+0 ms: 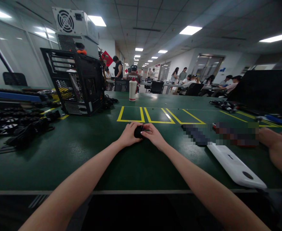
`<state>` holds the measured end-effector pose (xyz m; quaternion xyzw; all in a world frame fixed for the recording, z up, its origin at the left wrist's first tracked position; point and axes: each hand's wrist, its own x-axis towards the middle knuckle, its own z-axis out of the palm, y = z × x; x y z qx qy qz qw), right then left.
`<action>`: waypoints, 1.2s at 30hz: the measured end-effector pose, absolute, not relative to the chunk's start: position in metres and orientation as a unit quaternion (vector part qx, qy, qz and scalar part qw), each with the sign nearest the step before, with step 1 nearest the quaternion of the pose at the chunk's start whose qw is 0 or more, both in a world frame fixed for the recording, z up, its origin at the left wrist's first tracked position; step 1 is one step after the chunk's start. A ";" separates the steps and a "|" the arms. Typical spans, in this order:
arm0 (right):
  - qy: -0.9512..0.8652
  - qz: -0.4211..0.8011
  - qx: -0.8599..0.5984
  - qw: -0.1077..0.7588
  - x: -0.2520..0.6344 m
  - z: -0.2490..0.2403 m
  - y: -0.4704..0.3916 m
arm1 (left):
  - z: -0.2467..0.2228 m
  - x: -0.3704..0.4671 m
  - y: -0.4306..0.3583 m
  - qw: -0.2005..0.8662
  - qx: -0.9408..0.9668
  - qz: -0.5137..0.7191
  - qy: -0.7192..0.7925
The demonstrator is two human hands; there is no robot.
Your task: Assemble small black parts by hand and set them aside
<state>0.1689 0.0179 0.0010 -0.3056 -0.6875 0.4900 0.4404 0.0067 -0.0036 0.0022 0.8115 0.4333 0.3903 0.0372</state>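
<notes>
Midway along a green counter (141, 170), in a long room lit by ceiling panels, a small black object (138, 132) sits between the person's two hands, too covered to identify. The left hand (129, 134) is curled round it, fingers over the far side and thumb along the near side; the right hand (154, 136) is nearly closed, fingertips on its right side. Whether it touches the counter cannot be told. Just beyond are yellow tape outlines (131, 120), and past them a white cup (132, 91). To the left stands an open black computer case (95, 77) with metal power supplies (89, 25) stacked on top, blocking the view behind; dark cables (28, 131) lie nearer. To the right are a long white device (236, 165), pixelated items, another person's arm (281, 154) and a large dark panel (263, 93). Farther off, people sit and stand around tables.
</notes>
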 end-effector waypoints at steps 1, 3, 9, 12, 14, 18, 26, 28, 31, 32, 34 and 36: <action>-0.688 0.493 -0.305 0.437 0.169 0.001 0.018 | 0.002 0.007 -0.004 0.037 0.811 0.390 0.434; -0.693 0.500 -0.297 0.427 0.170 0.001 0.019 | 0.003 0.007 -0.004 0.039 0.811 0.389 0.435; -0.693 0.505 -0.284 0.429 0.170 -0.001 0.019 | 0.003 0.007 -0.004 0.044 0.811 0.391 0.433; -0.700 0.491 -0.275 0.440 0.170 -0.001 0.017 | 0.003 0.007 -0.004 0.039 0.810 0.391 0.435; -0.698 0.490 -0.286 0.438 0.170 0.000 0.016 | 0.002 0.007 -0.003 0.036 0.811 0.387 0.437; -0.681 0.505 -0.306 0.434 0.169 -0.001 0.017 | 0.003 0.007 -0.004 0.033 0.813 0.384 0.437; -0.664 0.544 -0.304 0.413 0.170 0.004 0.016 | 0.003 0.006 -0.006 0.038 0.813 0.382 0.438; -0.665 0.545 -0.296 0.416 0.171 0.004 0.015 | 0.003 0.007 -0.006 0.038 0.813 0.384 0.435; -0.671 0.546 -0.294 0.408 0.173 0.003 0.015 | 0.003 0.007 -0.005 0.036 0.813 0.390 0.432; -0.674 0.546 -0.292 0.403 0.174 0.002 0.016 | 0.003 0.007 -0.005 0.035 0.812 0.391 0.431; -0.677 0.547 -0.291 0.398 0.175 0.001 0.016 | 0.003 0.007 -0.005 0.035 0.812 0.391 0.431; -0.669 0.551 -0.301 0.399 0.174 0.001 0.017 | 0.003 0.007 -0.005 0.035 0.812 0.389 0.433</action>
